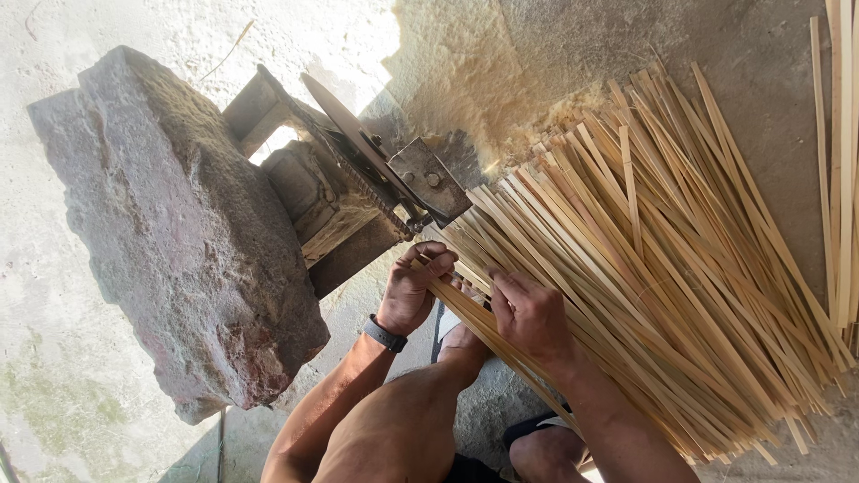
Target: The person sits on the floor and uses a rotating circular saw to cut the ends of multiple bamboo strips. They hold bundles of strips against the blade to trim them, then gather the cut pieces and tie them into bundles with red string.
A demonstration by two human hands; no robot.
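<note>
Head view: your left hand (413, 291) pinches thin bamboo strips (474, 317), your right hand (530, 315) grips them too, beside the big pile (680, 268) on the floor (769, 54).

Both forearms bare, no sleeves visible. Left hand (410, 291): dark grey wristband (385, 334) with a plain strap, fitted snugly at the wrist. Right hand (530, 313): no band, ring or glove observed. Knees bare; dark shorts hem partly visible at the lower edge.
</note>
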